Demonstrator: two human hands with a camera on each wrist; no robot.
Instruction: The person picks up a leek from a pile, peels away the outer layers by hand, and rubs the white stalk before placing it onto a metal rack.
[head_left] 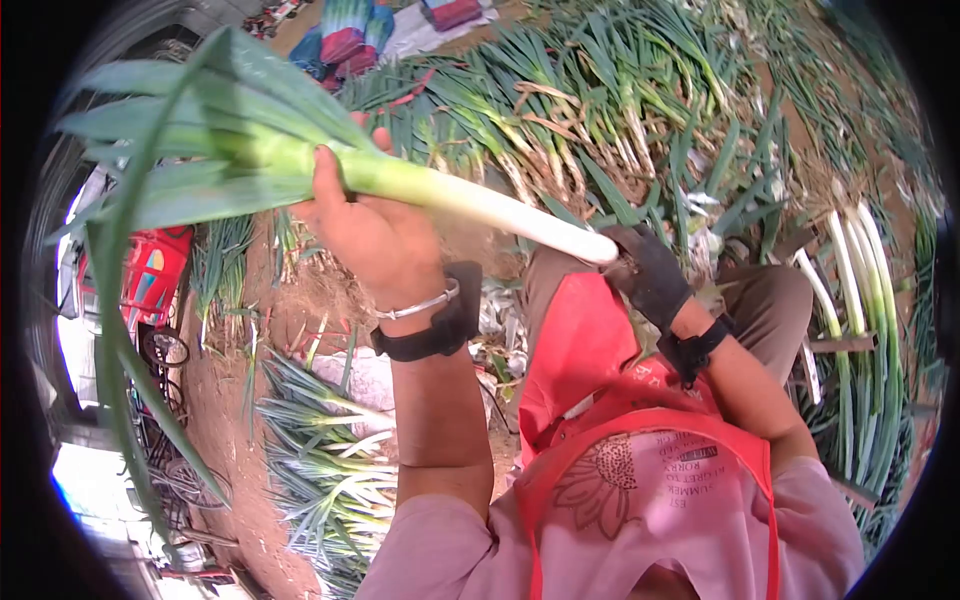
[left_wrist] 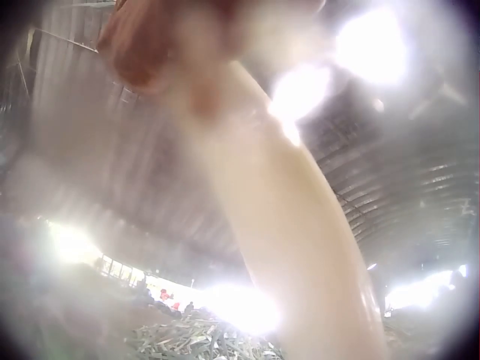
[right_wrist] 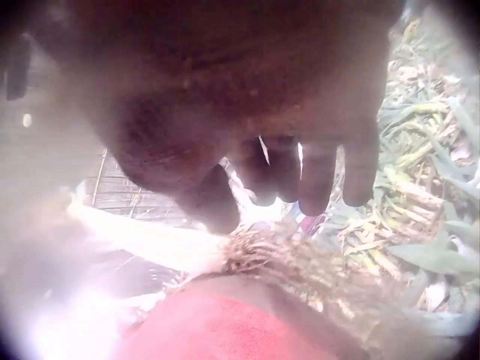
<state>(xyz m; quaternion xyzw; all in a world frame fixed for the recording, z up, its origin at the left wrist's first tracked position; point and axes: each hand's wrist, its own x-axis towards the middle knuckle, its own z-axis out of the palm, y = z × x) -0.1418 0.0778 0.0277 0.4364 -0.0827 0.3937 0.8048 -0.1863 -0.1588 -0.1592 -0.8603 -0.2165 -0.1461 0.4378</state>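
A long leek slants across the head view, its green leaves fanned at upper left and its white end by the right thigh. My bare left hand grips it below the leaves, thumb in front and fingertips showing past the stalk. The pale stalk fills the middle of the left wrist view. My right hand, in a dark glove, is at the root end. In the right wrist view its fingers extend downward with gaps between them, the thumb tip right at the stringy roots.
Rows of leeks lie on the ground ahead, with another pile at lower left. Trimmed leeks rest at the right beside the knee. A red apron covers the lap. A red vehicle stands at far left.
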